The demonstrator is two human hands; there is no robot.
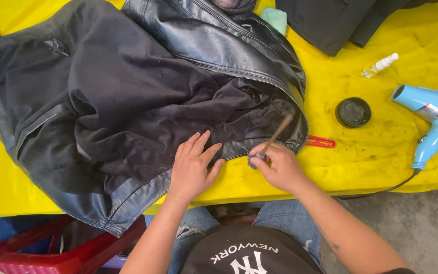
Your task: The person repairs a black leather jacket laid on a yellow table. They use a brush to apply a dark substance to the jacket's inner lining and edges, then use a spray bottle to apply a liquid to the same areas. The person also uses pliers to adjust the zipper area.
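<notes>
Head view: your left hand (192,165) lies flat, fingers spread, palm down on the lower hem of the black leather jacket with dark fabric lining (128,96), holding nothing, just pressing the edge against the yellow-covered desk (381,157). Your right hand (277,165) is pinched shut around the thin brown wooden-handled brush (275,138); the handle angles up and to the right over the jacket's zipped edge, while the working end sits at the hem just beside your left fingertips. A small bluish-grey bit shows at the grip; can't tell what it is. Hands are near each other but not touching. The jacket is spread open, lining up, and covers the left and middle of the desk, with one corner hanging off the near edge. A red plastic piece (321,142) pokes out from under the jacket on the right. Further right sit a round black open tin (353,112), a small clear spray bottle with a white nozzle (379,65) and a light blue hair dryer (430,119), its cord running off the desk edge. At the top are a pale green sponge (275,19) and another dark garment (340,20). A red plastic stool (51,253) stands at lower left.
</notes>
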